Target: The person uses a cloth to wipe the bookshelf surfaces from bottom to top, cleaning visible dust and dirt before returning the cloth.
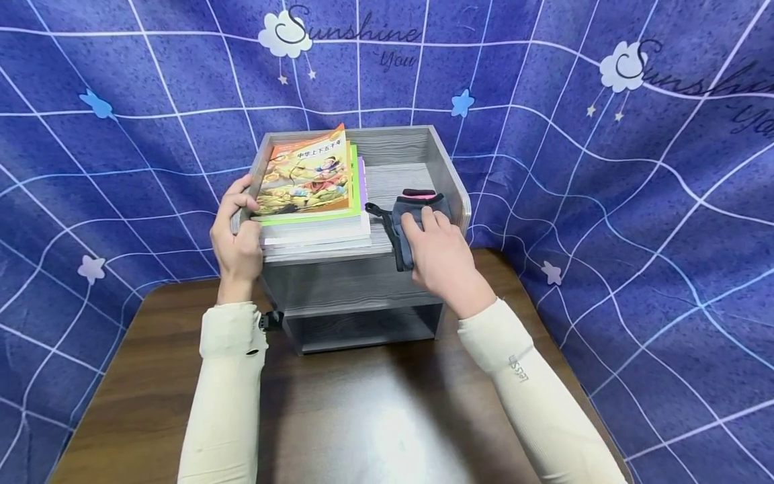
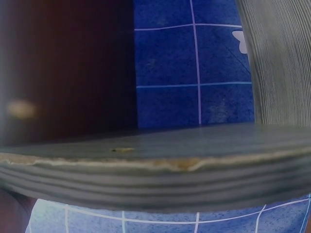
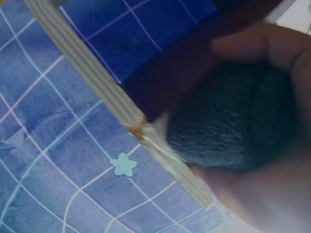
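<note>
In the head view, my left hand (image 1: 238, 232) grips the left side panel of a grey wood-grain shelf unit (image 1: 338, 286). Only a dim bit of that hand (image 2: 13, 213) shows at the lower left of the left wrist view. My right hand (image 1: 444, 259) holds a dark blue-grey fabric pouch (image 1: 400, 214) with a black strap and a pink inner layer at its top. It is at the right of the upper compartment, beside the books. Thumb and fingers curl round the pouch (image 3: 228, 119) in the right wrist view.
A stack of books (image 1: 308, 178), with an orange picture cover on top, fills the left of the upper compartment. Below is a lower compartment (image 1: 363, 329). The unit stands on a brown wooden table (image 1: 338, 417), with a blue patterned curtain (image 1: 562, 168) around it.
</note>
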`<state>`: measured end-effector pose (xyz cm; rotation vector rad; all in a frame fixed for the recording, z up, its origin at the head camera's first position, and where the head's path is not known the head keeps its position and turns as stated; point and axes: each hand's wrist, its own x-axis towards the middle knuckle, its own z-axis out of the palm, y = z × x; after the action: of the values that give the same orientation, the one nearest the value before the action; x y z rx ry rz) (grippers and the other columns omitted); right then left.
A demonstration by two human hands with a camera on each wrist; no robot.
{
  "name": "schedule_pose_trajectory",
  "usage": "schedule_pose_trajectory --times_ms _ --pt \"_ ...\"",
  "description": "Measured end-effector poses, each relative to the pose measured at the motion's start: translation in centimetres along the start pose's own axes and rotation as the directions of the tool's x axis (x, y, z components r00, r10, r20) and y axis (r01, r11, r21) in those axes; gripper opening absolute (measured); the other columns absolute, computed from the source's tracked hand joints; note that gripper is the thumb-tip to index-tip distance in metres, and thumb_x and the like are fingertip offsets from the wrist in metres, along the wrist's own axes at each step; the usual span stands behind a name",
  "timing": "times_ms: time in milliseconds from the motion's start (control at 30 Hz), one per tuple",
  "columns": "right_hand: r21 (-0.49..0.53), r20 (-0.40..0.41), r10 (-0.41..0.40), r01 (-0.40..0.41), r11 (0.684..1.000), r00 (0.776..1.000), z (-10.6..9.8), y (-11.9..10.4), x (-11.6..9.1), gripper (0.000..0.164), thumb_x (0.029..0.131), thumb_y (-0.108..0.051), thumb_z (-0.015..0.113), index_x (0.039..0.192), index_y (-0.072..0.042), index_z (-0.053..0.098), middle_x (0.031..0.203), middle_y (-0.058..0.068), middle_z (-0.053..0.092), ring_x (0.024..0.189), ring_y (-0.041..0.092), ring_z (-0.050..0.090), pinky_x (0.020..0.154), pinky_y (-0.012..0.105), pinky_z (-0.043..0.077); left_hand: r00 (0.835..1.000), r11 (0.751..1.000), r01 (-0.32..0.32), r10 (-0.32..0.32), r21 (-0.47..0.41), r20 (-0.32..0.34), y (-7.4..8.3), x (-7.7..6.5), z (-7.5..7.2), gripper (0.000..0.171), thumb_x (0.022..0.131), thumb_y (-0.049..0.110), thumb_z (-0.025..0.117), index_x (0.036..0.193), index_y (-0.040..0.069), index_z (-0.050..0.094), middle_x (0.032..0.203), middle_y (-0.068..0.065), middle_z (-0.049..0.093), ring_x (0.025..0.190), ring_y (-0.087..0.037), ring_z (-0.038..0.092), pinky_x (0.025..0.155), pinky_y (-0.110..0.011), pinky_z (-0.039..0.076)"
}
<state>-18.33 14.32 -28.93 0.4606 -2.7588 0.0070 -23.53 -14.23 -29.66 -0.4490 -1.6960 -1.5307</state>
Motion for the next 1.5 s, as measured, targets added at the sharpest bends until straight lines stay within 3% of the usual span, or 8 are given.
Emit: schedule_pose_trajectory --times_ms 133,433,633,967,1133,1233,1333,1500 --pt "-0.006 -0.085 -0.018 0.018 1.0 0.996 0.4 -0.2 -0.8 0.069 0.074 -0.012 0.076 0.138 -0.005 0.052 0.135 0.028 0.052 0.121 0.043 0.05 0.09 0.052 0.047 1.0 1.0 0.001 -0.001 -0.006 0.001 0.1 0.1 -0.2 0.027 0.068 0.0 0.04 0.087 -0.014 0.053 0.132 -0.024 0.06 0.128 -0.027 0.053 0.106 -0.028 0.039" --pt "0.006 -0.162 -0.055 0.056 0.998 0.985 0.5 -0.5 -3.0 0.063 0.077 -0.01 0.075 0.136 -0.005 0.053 0.137 0.028 0.053 0.125 0.042 0.048 0.09 0.053 0.047 0.999 0.998 0.016 -0.014 -0.064 0.04 0.1 0.0 -0.4 0.027 0.071 -0.005 0.039 0.093 -0.017 0.05 0.138 -0.027 0.054 0.133 -0.028 0.048 0.109 -0.03 0.034" --pt "0.057 -0.142 -0.057 0.065 0.996 0.988 0.5 -0.1 -4.2 0.075 0.071 -0.006 0.08 0.14 -0.005 0.051 0.141 0.028 0.051 0.13 0.042 0.046 0.097 0.054 0.044 0.998 0.999 0.033 -0.031 -0.037 0.056 0.1 -0.2 -0.3 0.027 0.071 -0.005 0.041 0.093 -0.016 0.052 0.139 -0.027 0.054 0.135 -0.027 0.047 0.11 -0.03 0.034" --pt "0.128 -0.115 -0.041 0.055 0.99 0.992 0.2 0.3 -4.5 0.087 0.062 -0.001 0.081 0.143 -0.005 0.051 0.145 0.028 0.048 0.135 0.043 0.043 0.101 0.057 0.041 0.999 0.995 0.048 -0.049 0.092 0.009 0.6 -0.5 -0.4 0.026 0.071 0.002 0.043 0.09 -0.01 0.057 0.135 -0.015 0.062 0.13 -0.023 0.053 0.105 -0.028 0.038" --pt "0.168 -0.132 -0.041 0.063 0.984 0.99 0.2 0.6 -4.6 0.087 0.062 0.002 0.078 0.145 -0.005 0.05 0.147 0.027 0.046 0.137 0.043 0.041 0.102 0.058 0.04 0.999 0.996 0.03 -0.031 0.087 0.013 0.9 -0.5 -0.5 0.027 0.074 0.0 0.045 0.094 -0.01 0.06 0.137 -0.015 0.06 0.131 -0.021 0.052 0.105 -0.028 0.037" --pt "0.184 -0.143 -0.038 0.065 0.981 0.989 0.4 0.8 -4.7 0.087 0.062 0.003 0.076 0.144 -0.004 0.051 0.147 0.027 0.046 0.137 0.043 0.041 0.1 0.059 0.04 0.999 0.999 -0.006 0.004 0.054 0.036 -0.6 -0.9 -0.6 0.035 0.082 -0.001 0.048 0.112 -0.012 0.061 0.144 -0.019 0.054 0.137 -0.024 0.047 0.111 -0.031 0.033" --pt "0.186 -0.153 -0.04 0.069 0.98 0.987 0.5 0.8 -4.7 0.086 0.062 0.003 0.075 0.144 -0.005 0.052 0.147 0.027 0.047 0.136 0.043 0.042 0.097 0.059 0.042 0.998 0.999 0.011 -0.014 0.041 0.054 -3.1 -2.3 -1.2 0.049 0.094 0.01 0.051 0.141 -0.003 0.051 0.151 -0.015 0.047 0.138 -0.025 0.044 0.113 -0.033 0.031" --pt "0.163 -0.171 -0.066 0.095 0.982 0.983 0.5 0.7 -4.6 0.082 0.065 0.001 0.075 0.144 -0.005 0.053 0.145 0.027 0.049 0.133 0.044 0.045 0.091 0.059 0.044 0.981 0.982 0.144 -0.157 0.119 0.112 -6.5 -6.2 -2.8 0.074 0.1 0.053 0.05 0.158 0.01 0.031 0.151 -0.022 0.045 0.134 -0.038 0.046 0.112 -0.046 0.032"
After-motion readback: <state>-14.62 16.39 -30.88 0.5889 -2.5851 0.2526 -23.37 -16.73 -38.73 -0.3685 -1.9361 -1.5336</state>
